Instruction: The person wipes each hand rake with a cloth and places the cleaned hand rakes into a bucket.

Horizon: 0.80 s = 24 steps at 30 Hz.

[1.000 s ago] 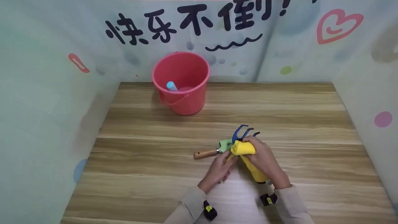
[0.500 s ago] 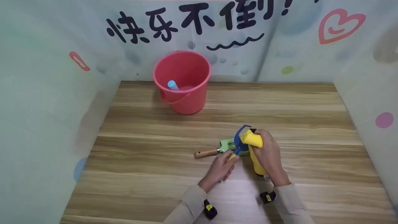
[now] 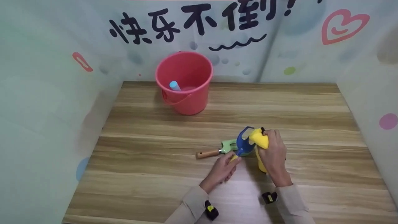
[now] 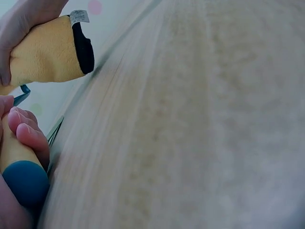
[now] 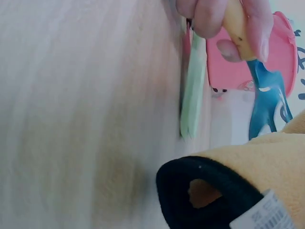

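Note:
My left hand (image 3: 221, 169) grips the yellow handle of a hand rake (image 3: 244, 145), whose blue head points up and right. The handle's rounded blue end shows below my fingers in the left wrist view. With my right hand (image 3: 275, 155) I hold a yellow cloth (image 3: 259, 138) bunched over the rake's right-hand tines, hiding them; the leftmost tine stays bare. The cloth (image 4: 47, 52) is fleecy, with a dark edging and a white label, and its lower end hangs beneath my hand. Just behind the rake head, a green garden tool (image 3: 228, 144) with a wooden handle lies on the table.
A red bucket (image 3: 196, 104) stands at the back, left of centre, with a light blue stick-like thing (image 3: 174, 85) inside it. The wood-grain table (image 3: 149, 130) is bordered by printed fabric walls (image 3: 46, 124) at the left, back and right.
My right hand has moved the cloth rightward and slightly away from me, off the rake's handle and onto its tines, baring the blue head. The left hand has kept its grip almost in place.

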Available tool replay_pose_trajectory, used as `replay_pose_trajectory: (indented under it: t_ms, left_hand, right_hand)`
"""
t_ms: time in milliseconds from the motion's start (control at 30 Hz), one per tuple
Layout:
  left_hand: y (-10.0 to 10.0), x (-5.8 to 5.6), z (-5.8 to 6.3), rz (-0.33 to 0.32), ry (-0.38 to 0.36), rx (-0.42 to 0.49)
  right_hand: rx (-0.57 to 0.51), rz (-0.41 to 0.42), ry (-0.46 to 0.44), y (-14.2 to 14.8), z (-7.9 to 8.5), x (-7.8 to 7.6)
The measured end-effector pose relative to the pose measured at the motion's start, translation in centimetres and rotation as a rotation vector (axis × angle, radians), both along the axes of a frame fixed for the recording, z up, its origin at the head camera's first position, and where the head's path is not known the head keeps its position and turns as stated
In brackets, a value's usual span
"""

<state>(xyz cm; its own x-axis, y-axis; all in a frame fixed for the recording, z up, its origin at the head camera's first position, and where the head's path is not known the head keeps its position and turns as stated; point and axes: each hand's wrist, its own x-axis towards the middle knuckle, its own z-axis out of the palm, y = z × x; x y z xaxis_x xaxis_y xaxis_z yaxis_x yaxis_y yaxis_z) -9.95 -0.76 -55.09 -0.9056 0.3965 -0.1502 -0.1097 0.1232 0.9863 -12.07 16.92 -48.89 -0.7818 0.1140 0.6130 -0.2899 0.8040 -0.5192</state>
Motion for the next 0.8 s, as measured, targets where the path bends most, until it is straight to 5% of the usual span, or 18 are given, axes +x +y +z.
replay_pose_trajectory:
  t_ms: [133, 233, 433, 533, 800]
  left_hand:
    - [0.1, 0.0, 0.0, -0.011, -0.003, 0.003]
    - [0.2, 0.0, -0.1, -0.013, -0.014, 0.002]
    - [0.4, 0.1, 0.0, 0.007, -0.027, -0.022]
    - [0.4, 0.0, -0.2, 0.022, -0.024, -0.036]
    - [0.2, -0.1, -0.3, 0.015, 0.009, -0.036]
  right_hand:
    - [-0.115, -0.052, 0.061, 1.1, 1.3, 0.0]
    - [-0.181, -0.027, 0.021, 2.0, 2.4, 0.3]
    - [-0.141, 0.286, -0.268, 2.0, 2.6, 1.1]
    - [-0.073, 0.371, -0.348, 1.1, 1.8, 1.3]
    - [0.0, 0.279, -0.384, 0.1, 0.7, 0.9]
